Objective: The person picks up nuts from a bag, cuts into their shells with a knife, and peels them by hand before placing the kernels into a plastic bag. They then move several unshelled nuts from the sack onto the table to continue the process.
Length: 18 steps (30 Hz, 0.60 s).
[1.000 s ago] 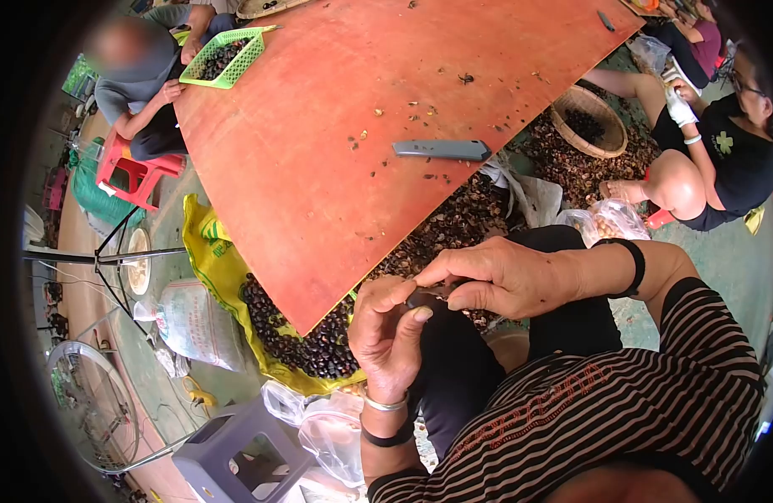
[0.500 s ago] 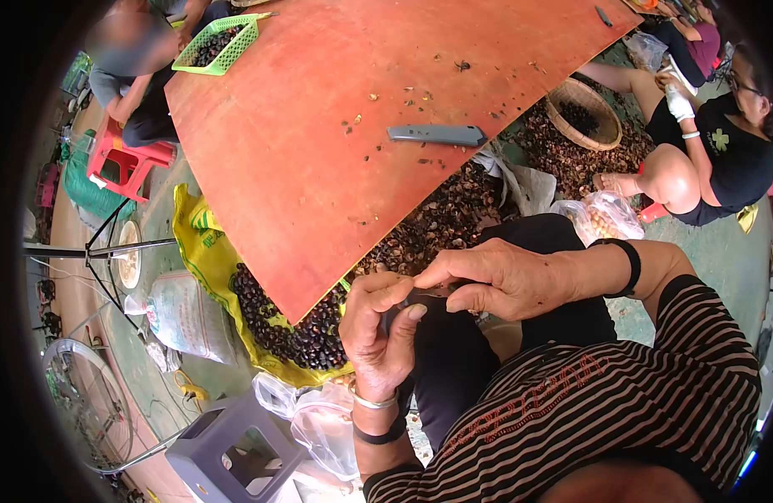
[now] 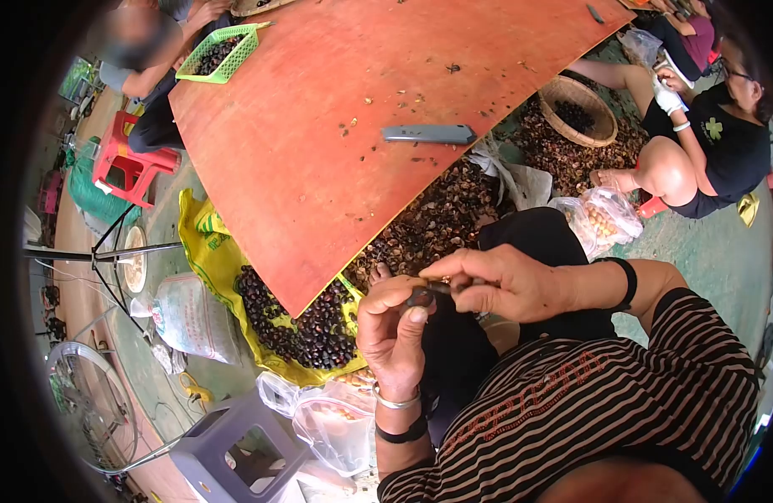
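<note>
My left hand [image 3: 392, 339] pinches a dark, round chestnut-like nut [image 3: 421, 297] between thumb and fingers, above my lap. Close against it is my right hand [image 3: 512, 283], its thumb and forefinger closed on a short dark thing that points at the nut; I cannot make out its kind. Below and to the left, a heap of dark nuts [image 3: 298, 335] lies on a yellow sack [image 3: 203, 243]. Brown shell pieces [image 3: 420, 214] cover the floor beyond my hands.
A reddish board [image 3: 302, 168] fills the middle, with a grey utility knife [image 3: 429, 134] on it. A green basket [image 3: 223, 63] of nuts stands at its far left. Around are a grey stool [image 3: 227, 457], a red stool [image 3: 122, 163], a wicker basket [image 3: 600, 126] and seated people.
My hands have shifted slightly right and turned, so the dark nut in my left hand now shows. My right fingertips have moved a little apart from my left ones.
</note>
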Tool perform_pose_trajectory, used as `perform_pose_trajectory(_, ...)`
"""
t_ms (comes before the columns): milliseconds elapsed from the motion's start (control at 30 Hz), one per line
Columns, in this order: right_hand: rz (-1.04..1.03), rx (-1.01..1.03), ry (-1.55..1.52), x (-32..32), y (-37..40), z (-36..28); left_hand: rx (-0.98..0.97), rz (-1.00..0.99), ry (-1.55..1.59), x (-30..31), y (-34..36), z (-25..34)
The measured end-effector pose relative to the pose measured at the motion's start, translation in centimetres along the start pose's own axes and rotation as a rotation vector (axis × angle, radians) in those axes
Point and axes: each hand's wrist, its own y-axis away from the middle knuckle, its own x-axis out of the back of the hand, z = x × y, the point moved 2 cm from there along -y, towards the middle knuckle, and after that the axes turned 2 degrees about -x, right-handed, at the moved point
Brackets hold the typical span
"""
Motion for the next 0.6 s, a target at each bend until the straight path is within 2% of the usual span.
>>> perform_pose_trajectory(167,-0.019,0.004,-0.022,-0.6,0.8,0.2,0.014,0.022,-0.060,-0.8,0.7,0.8)
perform_pose_trajectory(267,-0.032,0.072,0.005,-0.8,0.8,0.6,-0.036,-0.002,-0.179,-0.2,0.9,0.5)
perform_pose_trajectory(333,0.052,0.191,0.044,-1.0,0.8,1.1,-0.079,-0.028,-0.265,-0.1,0.9,0.5)
perform_pose_trajectory(533,0.064,0.123,0.035,-0.3,0.2,1.3,-0.082,-0.039,-0.383,-0.2,0.0,0.3)
perform_pose_trajectory(600,0.056,0.078,0.007,-0.1,-0.1,1.1,-0.014,-0.003,-0.270,-0.2,-0.1,0.0)
